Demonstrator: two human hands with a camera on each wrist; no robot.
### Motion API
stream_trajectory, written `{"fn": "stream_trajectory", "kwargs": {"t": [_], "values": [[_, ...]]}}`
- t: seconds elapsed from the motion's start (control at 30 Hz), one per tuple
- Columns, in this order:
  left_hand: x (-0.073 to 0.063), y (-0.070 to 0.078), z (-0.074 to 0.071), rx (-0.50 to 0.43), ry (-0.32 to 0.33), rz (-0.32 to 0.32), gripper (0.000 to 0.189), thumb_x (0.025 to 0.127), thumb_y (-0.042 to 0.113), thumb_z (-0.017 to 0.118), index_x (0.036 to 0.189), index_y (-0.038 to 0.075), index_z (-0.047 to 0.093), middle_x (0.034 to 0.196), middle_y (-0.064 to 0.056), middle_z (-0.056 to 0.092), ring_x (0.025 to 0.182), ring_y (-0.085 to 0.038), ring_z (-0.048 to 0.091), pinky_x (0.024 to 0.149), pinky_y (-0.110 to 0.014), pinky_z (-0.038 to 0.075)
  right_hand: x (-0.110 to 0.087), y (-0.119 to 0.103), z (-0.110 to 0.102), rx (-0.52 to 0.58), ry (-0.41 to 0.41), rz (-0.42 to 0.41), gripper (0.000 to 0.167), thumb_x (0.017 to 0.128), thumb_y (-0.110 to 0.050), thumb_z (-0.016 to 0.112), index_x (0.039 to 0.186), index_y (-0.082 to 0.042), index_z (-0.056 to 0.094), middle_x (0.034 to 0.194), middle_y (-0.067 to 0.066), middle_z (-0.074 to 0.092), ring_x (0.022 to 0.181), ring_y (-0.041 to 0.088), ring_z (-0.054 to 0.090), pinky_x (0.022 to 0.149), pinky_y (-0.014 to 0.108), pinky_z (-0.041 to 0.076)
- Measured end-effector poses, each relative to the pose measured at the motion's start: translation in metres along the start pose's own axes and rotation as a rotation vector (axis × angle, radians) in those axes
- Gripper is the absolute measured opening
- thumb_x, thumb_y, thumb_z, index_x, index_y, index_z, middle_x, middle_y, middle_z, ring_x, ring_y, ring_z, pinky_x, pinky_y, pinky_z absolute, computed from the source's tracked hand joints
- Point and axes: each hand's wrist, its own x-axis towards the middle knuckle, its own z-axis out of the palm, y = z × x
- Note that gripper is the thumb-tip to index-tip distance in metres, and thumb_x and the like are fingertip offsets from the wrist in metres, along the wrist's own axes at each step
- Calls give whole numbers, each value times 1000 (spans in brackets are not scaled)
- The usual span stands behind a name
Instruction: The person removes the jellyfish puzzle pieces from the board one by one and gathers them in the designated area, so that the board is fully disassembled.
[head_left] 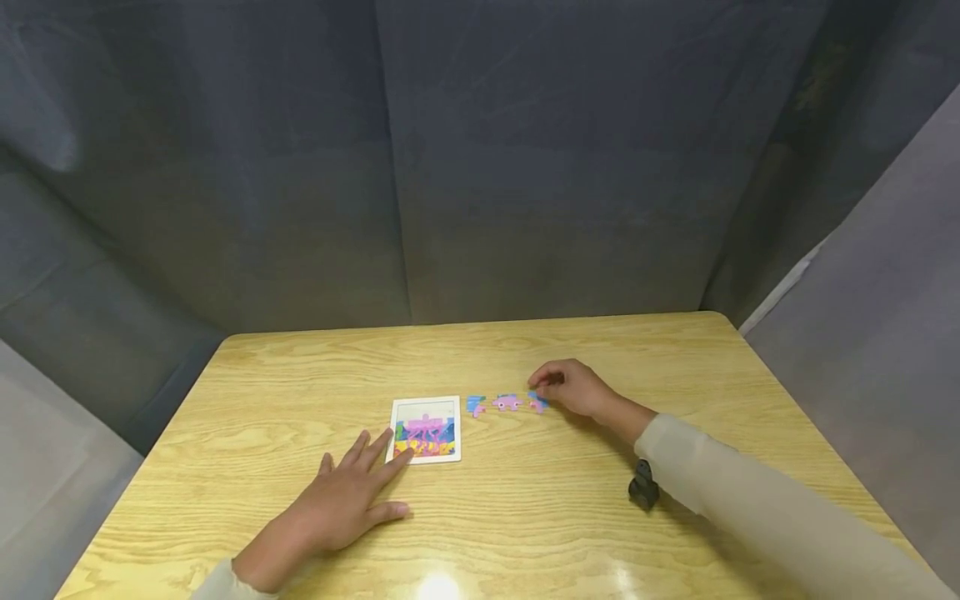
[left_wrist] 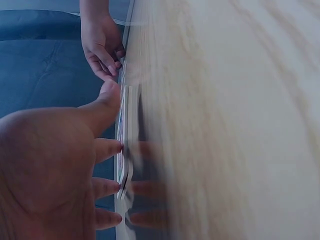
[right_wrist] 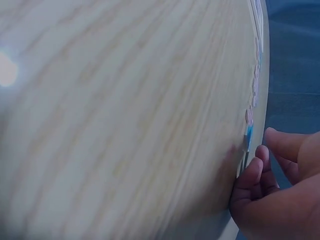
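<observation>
A jigsaw puzzle in a white-framed tray lies on the table, its lower part filled with a pink-tentacled sea picture and its top strip pale. My left hand lies spread at the tray's lower left, fingertips on its frame and corner; in the left wrist view the fingers reach the tray's edge. Right of the tray sit three puzzle pieces in a row: a blue-and-pink left piece, a pink middle piece with eyes and a blue-and-pink right piece. My right hand hovers by the right piece, fingers bent, thumb apart from it.
The wooden table has its far edge close to a dark curtain. A small black object is at the right sleeve's cuff. Pale panels stand at the sides.
</observation>
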Motion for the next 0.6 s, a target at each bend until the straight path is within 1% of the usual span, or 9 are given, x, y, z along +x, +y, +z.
{"fn": "stream_trajectory", "kwargs": {"t": [0.1, 0.3, 0.5, 0.6], "values": [[0, -1, 0, -4, -3, -11, 76, 99, 68, 49, 163, 31, 30, 173, -11, 14, 156, -48, 12, 104, -87, 18, 0, -2, -2, 0, -6, -4, 18, 103, -7, 63, 118, -4, 72, 112, 8, 68, 99, 21, 60, 84, 37, 53], [-2, 0, -1, -12, -7, -19, 75, 100, 67, 48, 163, 31, 30, 173, -10, 14, 156, -48, 11, 104, -88, 17, 0, -11, -4, 33, -25, -16, 22, 104, -8, 61, 123, -1, 70, 113, 11, 66, 95, 22, 59, 79, 39, 54], [-3, 0, 0, -26, -18, -16, 76, 100, 66, 49, 163, 29, 30, 173, -11, 13, 155, -49, 11, 103, -88, 17, 1, -25, 2, 38, -34, -44, 23, 104, -8, 62, 124, 1, 70, 114, 12, 66, 97, 23, 60, 83, 41, 54], [-3, 1, 0, -31, -19, -18, 76, 100, 65, 50, 163, 29, 30, 173, -11, 14, 155, -50, 12, 102, -88, 17, 1, -31, 6, 45, -42, -48, 22, 104, -8, 61, 123, 0, 70, 113, 11, 65, 97, 23, 59, 86, 46, 55]]}}
